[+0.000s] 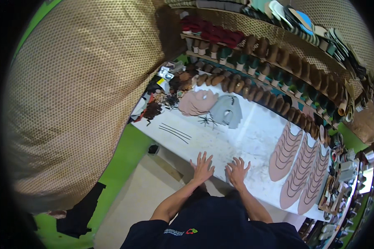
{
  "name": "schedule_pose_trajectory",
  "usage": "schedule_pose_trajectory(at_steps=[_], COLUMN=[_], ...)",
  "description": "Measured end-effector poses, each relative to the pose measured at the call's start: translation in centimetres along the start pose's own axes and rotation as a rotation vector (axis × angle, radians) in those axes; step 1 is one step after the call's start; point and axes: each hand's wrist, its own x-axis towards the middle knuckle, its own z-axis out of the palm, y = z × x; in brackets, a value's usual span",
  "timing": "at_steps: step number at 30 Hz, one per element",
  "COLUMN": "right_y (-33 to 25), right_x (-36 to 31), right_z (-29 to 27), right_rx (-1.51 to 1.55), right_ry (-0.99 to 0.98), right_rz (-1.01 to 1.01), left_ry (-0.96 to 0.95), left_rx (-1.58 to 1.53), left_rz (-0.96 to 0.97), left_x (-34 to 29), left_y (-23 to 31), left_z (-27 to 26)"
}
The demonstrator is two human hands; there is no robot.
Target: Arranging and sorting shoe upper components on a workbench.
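Note:
My left hand (203, 167) is at the near edge of the white table (232, 148), fingers spread and holding nothing. Beside it, my right hand (237, 171) also has its fingers apart, with nothing in it. Several thin dark strips (175, 133) lie side by side on the table, up and left of my left hand. Farther back sit a pile of pinkish cut shoe pieces (197, 102) and a stack of grey ones (227, 112). To the right, overlapping pink pieces with dark curved edges (305, 172) are laid out in three rows.
Wooden shoe lasts (237, 85) line the table's back edge, below shelves holding more lasts (274, 53). Dark scraps (153, 110) clutter the left end. Tools and small containers (340, 174) crowd the right end. A patterned gold curtain (79, 91) hangs at left.

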Motion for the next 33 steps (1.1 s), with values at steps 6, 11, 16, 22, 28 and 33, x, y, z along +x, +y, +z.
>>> schedule_pose_trajectory(at_steps=[6,11,16,22,28,33], right_y=[-8.4,-12.0,-12.9,-12.2,-10.8,-10.4], right_x=[1.4,5.2,12.0,22.1,31.4,36.3], right_z=[5.3,6.3,6.3,8.4,11.5,12.7], right_rx=[0.016,-0.017,-0.049,-0.109,-0.105,-0.069], right_ry=[0.006,0.053,0.045,0.060,0.056,-0.029], right_rz=[-0.043,-0.053,-0.047,-0.072,-0.109,-0.227], left_ry=[0.041,0.026,0.031,-0.005,0.001,-0.063], left_rx=[0.050,0.060,0.010,0.014,0.054,0.130], left_rz=[-0.042,-0.047,0.006,0.060,0.153,0.158], left_x=[-1.2,0.8,4.8,10.5,17.5,23.2], left_y=[-10.5,-14.8,-15.6,-15.7,-16.4,-16.3], left_z=[-6.3,-9.4,-10.1,-10.5,-11.5,-11.7])
